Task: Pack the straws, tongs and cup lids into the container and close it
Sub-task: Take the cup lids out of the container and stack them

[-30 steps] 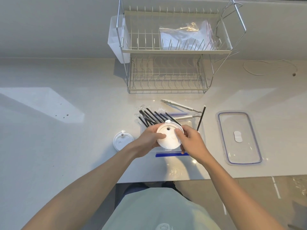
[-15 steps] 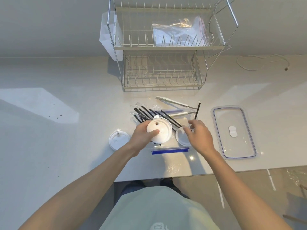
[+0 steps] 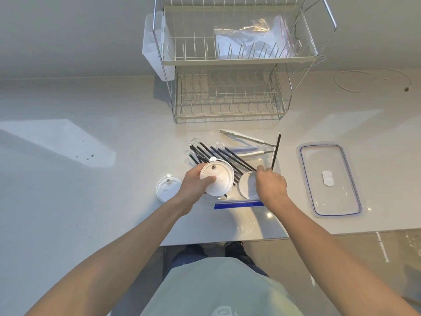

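My left hand (image 3: 196, 183) grips a white cup lid (image 3: 217, 176) over the left part of the clear container (image 3: 239, 204), which has a blue rim. My right hand (image 3: 271, 185) holds a second white lid (image 3: 247, 187) by its right edge, low inside the container, with the fingers curled. Several black straws (image 3: 223, 156) lie slanted across the container's far side, and one straw (image 3: 275, 153) leans upright at its right wall. White tongs (image 3: 243, 139) lie just behind the container. A third lid (image 3: 167, 189) rests on the counter to the left.
The container's clear, blue-edged cover (image 3: 330, 179) lies flat on the counter to the right. A two-tier wire dish rack (image 3: 227, 96) stands behind, with a plastic bag (image 3: 250, 39) on its top shelf. A thin white cord (image 3: 373, 80) lies at the back right. The counter edge runs just below my hands.
The two lids, held together at first, have been split. My right hand carried one down to the right into the container, while my left hand kept the other on the left.
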### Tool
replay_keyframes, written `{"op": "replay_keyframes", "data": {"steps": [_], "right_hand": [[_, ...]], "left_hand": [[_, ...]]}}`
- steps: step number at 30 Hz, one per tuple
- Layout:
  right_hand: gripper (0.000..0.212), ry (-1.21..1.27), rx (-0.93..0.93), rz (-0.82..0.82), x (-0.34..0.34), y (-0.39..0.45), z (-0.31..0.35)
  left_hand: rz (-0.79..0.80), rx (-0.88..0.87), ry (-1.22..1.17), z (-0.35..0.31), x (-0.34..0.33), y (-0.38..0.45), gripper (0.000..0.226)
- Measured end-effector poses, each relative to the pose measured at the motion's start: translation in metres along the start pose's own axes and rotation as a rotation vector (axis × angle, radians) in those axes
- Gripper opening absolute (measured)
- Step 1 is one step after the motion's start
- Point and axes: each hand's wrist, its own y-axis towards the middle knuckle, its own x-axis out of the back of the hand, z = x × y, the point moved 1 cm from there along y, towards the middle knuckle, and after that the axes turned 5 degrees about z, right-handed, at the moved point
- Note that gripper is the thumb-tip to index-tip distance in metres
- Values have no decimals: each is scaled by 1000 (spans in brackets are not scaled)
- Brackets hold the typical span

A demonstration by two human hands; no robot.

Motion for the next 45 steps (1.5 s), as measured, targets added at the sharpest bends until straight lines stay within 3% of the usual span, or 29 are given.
{"op": "replay_keyframes", "data": {"steps": [7, 11, 13, 17, 21, 26, 30, 34, 39, 42, 45], "right_hand": [[33, -29, 107, -89, 13, 8, 10], [10, 97, 265, -332, 31, -6, -7], [9, 275, 332, -421, 42, -14, -18], [10, 662, 551, -294, 67, -21, -13], [17, 827, 647, -172, 76, -19, 25], [30, 1023, 389, -266, 72, -15, 67], [40, 1049, 220, -130, 68, -18, 93], [53, 1067, 246, -1, 67, -20, 112], [47, 1123, 231, 19, 68, -19, 123], [44, 1296, 244, 93, 68, -21, 122], [23, 1438, 301, 193, 63, -26, 118]], "left_hand": [[-16, -6, -15, -2, 13, -4, 31], [-46, -9, -31, -4, 18, -2, 34], [-39, -2, -41, -6, 18, -2, 34], [10, 14, -91, -15, 16, -4, 30], [114, 51, -205, -23, 14, -8, 27], [82, 40, -359, -19, 28, -15, 35], [44, 61, -381, -14, 40, -23, 49], [129, 104, -473, -7, 51, -31, 71], [69, 74, -481, 2, 66, -33, 44], [19, 72, -470, 5, 74, -31, 44], [-33, 47, -501, 6, 79, -30, 45]]}}
